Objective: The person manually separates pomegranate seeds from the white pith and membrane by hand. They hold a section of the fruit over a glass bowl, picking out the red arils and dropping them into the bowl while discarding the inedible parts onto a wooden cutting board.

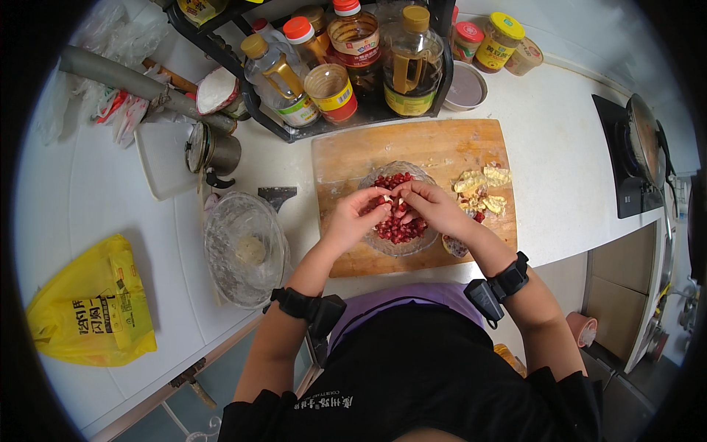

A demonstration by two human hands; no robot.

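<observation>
Over a clear glass bowl (406, 250) of red pomegranate seeds (402, 231), my left hand (356, 212) and my right hand (429, 203) meet at the fingertips. Between them they grip a small pomegranate piece (389, 200) with pale membrane and red seeds, partly hidden by the fingers. Beneath the bowl lies a wooden cutting board (353, 149). To the right of the bowl are yellowish pomegranate peel scraps (479, 188). A larger pomegranate chunk (454, 246) rests on the board below my right forearm, partly covered by it.
Left of the board stands a clear bowl (221, 276) with a dough-like lump inside. A black rack (309, 131) of sauce and oil bottles stands behind the board. A yellow plastic bag (99, 309) lies far left. At right, a pan (645, 141) sits on a black cooktop (613, 166).
</observation>
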